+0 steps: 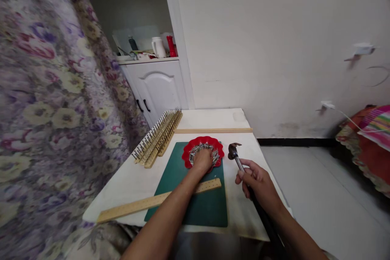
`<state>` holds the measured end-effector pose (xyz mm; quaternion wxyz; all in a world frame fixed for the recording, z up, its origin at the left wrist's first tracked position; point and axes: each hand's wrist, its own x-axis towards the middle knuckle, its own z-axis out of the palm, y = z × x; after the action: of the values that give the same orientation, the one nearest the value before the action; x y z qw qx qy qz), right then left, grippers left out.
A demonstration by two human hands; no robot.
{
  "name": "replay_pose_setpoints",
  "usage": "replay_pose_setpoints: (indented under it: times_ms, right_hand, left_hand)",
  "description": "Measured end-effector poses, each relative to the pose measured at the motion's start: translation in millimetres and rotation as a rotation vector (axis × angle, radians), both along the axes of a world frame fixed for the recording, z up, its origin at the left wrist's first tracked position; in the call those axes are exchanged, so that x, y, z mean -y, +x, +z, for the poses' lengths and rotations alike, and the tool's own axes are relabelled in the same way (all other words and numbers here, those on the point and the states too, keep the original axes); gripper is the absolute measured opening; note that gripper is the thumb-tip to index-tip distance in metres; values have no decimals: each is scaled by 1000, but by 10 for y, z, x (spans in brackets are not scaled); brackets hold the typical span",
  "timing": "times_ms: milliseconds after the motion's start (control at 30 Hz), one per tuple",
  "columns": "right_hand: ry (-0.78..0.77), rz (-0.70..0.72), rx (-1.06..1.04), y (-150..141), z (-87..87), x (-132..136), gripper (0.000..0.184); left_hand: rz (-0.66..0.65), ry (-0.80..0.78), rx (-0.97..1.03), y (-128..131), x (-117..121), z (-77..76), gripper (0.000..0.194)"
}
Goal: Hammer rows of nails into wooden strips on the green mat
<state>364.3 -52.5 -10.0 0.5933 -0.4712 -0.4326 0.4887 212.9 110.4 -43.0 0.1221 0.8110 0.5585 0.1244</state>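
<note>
My left hand [203,159] reaches into a red scalloped bowl [219,146] of loose metal nails [215,157]. Its fingers curl down among the nails, and the fingertips are hidden. To the right, my right hand [254,178] is closed around a claw hammer [239,163], just below the head, which points up and away. The hammer's dark handle runs down along my forearm. Under my left forearm, a wooden strip with rows of small holes [137,206] lies slantwise across a green cutting mat [210,211]. The bowl rests on the mat's far end.
Wooden strips studded with upright nails [158,140] sit at the white table's [210,118] far left. A plain wooden strip [213,130] lies across the back. A floral curtain [61,109] hangs at left, with a white cabinet [161,85] and a wall behind.
</note>
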Motion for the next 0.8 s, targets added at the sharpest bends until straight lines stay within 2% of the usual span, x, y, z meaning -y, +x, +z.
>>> replay_pose_setpoints:
  times_ms: [233, 400, 600, 700, 800]
  right_hand:
    - [-3, 0, -9, -17, 42, -6, 35]
    - [15, 23, -2, -37, 11, -6, 34]
    - [27, 29, 28, -39, -39, 24, 34]
    - [19, 31, 33, -40, -46, 44, 33]
    - [12, 31, 31, -51, -37, 59, 33]
  left_hand:
    - [-109, 61, 158, -128, 142, 28, 14]
    - [-176, 83, 498, -228, 292, 49, 12]
    - [-51, -33, 847, -512, 727, 110, 13]
    - [44, -151, 997, -635, 993, 31, 17]
    - [103, -204, 1043, -617, 1177, -93, 18]
